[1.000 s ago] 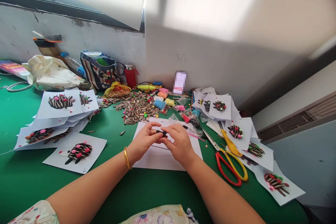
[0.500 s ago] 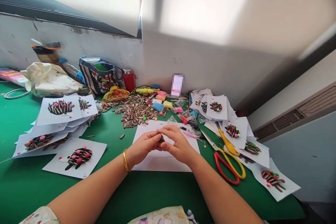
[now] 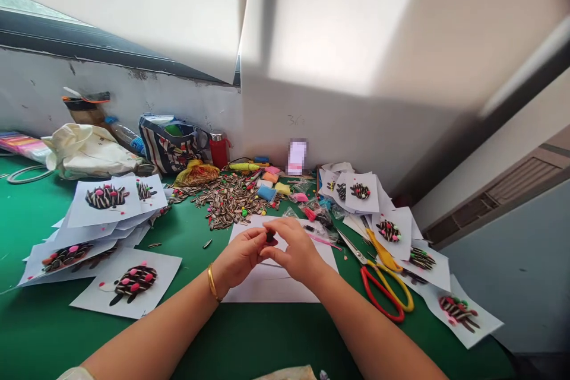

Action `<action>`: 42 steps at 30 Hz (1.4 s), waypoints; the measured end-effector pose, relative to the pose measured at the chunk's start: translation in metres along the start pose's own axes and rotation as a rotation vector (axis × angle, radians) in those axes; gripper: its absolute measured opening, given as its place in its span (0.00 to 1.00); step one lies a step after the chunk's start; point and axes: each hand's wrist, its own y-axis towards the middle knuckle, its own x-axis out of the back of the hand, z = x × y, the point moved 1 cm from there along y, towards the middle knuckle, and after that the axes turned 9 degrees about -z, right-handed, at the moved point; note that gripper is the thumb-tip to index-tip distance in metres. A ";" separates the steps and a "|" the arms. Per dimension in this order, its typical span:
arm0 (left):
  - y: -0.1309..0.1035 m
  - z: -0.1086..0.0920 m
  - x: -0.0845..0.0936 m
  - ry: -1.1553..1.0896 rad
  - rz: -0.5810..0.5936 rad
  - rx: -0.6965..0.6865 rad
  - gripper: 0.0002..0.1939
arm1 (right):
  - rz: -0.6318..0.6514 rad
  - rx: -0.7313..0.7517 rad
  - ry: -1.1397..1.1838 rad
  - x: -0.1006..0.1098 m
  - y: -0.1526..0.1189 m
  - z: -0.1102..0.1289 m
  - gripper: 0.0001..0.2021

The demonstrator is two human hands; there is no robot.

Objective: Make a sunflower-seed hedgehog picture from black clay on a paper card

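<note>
A small dark lump of modelling clay (image 3: 269, 236) is pinched between my two hands, above a sheet of white paper (image 3: 276, 292). My left hand (image 3: 241, 256), with a gold bangle at the wrist, grips it from the left with thumb and fingers. From the right, the fingertips and thumb of my right hand (image 3: 297, 251) close round the same lump. The fingers partly cover it, so its exact shape is unclear. Beyond the paper lies a heap of striped sunflower seeds (image 3: 229, 199), beside coloured clay packs (image 3: 267, 192).
Cards decorated with seeds and clay are stacked left (image 3: 104, 219) and right (image 3: 389, 228). Large scissors (image 3: 374, 270) with red and yellow handles lie right of the paper. A red flask (image 3: 218, 151), a striped bag (image 3: 171, 145) and a phone (image 3: 297, 157) stand along the wall.
The view has tilted up a little, so the table sits lower in the picture. My fingers have shifted around the dark lump, and more of it shows. Both hands still hold it.
</note>
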 end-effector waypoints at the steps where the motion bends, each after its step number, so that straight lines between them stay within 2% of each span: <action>1: 0.001 0.000 0.002 0.022 -0.024 -0.012 0.17 | -0.001 -0.010 0.014 -0.001 -0.002 -0.002 0.20; 6: 0.002 0.006 0.004 0.171 -0.098 -0.084 0.18 | -0.016 -0.016 0.098 -0.007 -0.014 -0.015 0.17; 10: 0.003 0.011 0.001 0.154 -0.118 -0.091 0.20 | -0.063 -0.002 0.086 -0.008 -0.019 -0.019 0.14; 14: -0.001 0.012 -0.004 0.102 -0.017 -0.059 0.20 | -0.126 0.068 0.036 -0.005 -0.022 -0.015 0.09; 17: -0.004 0.011 -0.005 0.113 0.070 -0.005 0.20 | -0.157 0.120 -0.011 -0.003 -0.025 -0.010 0.10; 20: -0.005 0.011 -0.002 0.128 0.065 0.005 0.16 | -0.134 0.131 -0.063 -0.001 -0.025 -0.006 0.13; 24: -0.004 0.008 0.000 0.263 0.020 -0.066 0.13 | -0.027 0.141 -0.048 0.004 -0.021 -0.004 0.23; 28: -0.005 0.006 -0.002 0.423 0.048 -0.147 0.17 | -0.028 0.127 0.018 0.006 -0.019 -0.003 0.14; 33: -0.004 0.012 0.000 0.353 0.122 -0.113 0.22 | -0.122 0.165 0.032 0.003 -0.021 -0.007 0.09; 36: -0.004 0.012 0.001 0.340 0.089 -0.112 0.19 | -0.107 0.156 0.014 0.003 -0.022 -0.007 0.11; 40: -0.005 0.007 -0.001 0.476 0.006 -0.177 0.16 | -0.020 0.143 0.029 0.006 -0.021 -0.006 0.21; 42: -0.004 0.005 -0.002 0.514 -0.019 -0.186 0.16 | 0.007 0.150 0.038 0.006 -0.021 -0.005 0.20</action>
